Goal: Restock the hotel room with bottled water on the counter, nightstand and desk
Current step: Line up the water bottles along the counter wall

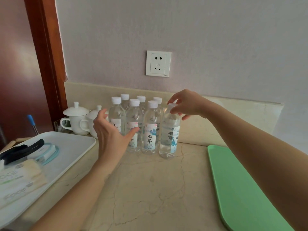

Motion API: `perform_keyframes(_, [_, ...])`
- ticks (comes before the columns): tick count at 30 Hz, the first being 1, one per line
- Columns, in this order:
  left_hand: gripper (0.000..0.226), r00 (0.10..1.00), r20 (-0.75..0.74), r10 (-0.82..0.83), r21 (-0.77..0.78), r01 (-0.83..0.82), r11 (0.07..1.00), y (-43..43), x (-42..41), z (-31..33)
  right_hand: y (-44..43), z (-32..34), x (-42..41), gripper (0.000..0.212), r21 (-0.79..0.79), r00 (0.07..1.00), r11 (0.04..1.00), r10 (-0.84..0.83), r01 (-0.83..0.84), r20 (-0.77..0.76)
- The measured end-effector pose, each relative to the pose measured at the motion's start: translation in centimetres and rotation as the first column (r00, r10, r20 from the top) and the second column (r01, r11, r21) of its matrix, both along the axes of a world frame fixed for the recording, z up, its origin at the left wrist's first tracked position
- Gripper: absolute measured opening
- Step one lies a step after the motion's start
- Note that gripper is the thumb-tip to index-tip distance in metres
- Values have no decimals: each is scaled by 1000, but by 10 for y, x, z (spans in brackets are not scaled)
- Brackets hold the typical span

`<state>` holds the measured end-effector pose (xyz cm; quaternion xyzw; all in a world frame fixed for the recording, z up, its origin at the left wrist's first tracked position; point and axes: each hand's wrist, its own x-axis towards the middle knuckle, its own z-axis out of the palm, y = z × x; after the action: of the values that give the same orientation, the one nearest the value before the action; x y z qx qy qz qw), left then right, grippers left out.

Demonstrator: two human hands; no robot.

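I see a group of water bottles [150, 127] standing upright on the marble desk [150, 189], close to the far wall and under the white socket [158, 63]. They stand in two short rows, touching or almost touching each other, all with white caps.

My right hand [186, 104] is on the rightmost bottle [170, 132]. Its grip is narrow and holds the cap of this bottle from above with the fingertips. This bottle stands on the desk just beside the others, a little nearer to me.

My left hand [110, 129] is in front of the left side of the group. Its grip is wide, the fingers spread and the palm turned to the bottles; I cannot tell if it touches any of them.

Far left of the bottles there are two white lidded cups [76, 119]. On the near left lies a white tray [73, 147] with a black band, a pale blue cable and paper packets. On the near right lies a green tray [241, 189].
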<state>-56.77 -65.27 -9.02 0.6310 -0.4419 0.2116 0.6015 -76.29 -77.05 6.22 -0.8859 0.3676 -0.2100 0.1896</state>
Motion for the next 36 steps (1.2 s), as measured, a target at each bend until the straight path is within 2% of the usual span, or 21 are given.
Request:
perform_keyframes(4, [141, 953, -270, -139, 233, 205, 951, -3, 13, -19, 1, -2, 3, 37, -27, 1000, 999, -17, 17, 7])
perform_keyframes(7, [144, 907, -373, -198, 288, 316, 904, -9, 18, -25, 3, -4, 6, 35, -78, 999, 996, -42, 42, -6])
perform_keyframes(15, [128, 942, -298, -154, 335, 254, 907, -13, 14, -29, 12, -6, 11, 34, -223, 991, 967, -132, 124, -24])
perform_keyframes(24, [126, 962, -248, -118, 366, 206, 908, -10, 14, -28, 19, -8, 16, 46, -306, 971, 928, -234, 211, -41])
perform_keyframes(32, [132, 970, -225, -90, 393, 175, 903, -13, 15, -30, 16, -20, 13, 47, -231, 970, 942, -239, 244, 49])
perform_keyframes(36, [135, 975, -208, -74, 438, 161, 884, -9, 22, -31, 13, -31, 7, 67, -115, 956, 954, -261, 277, 133])
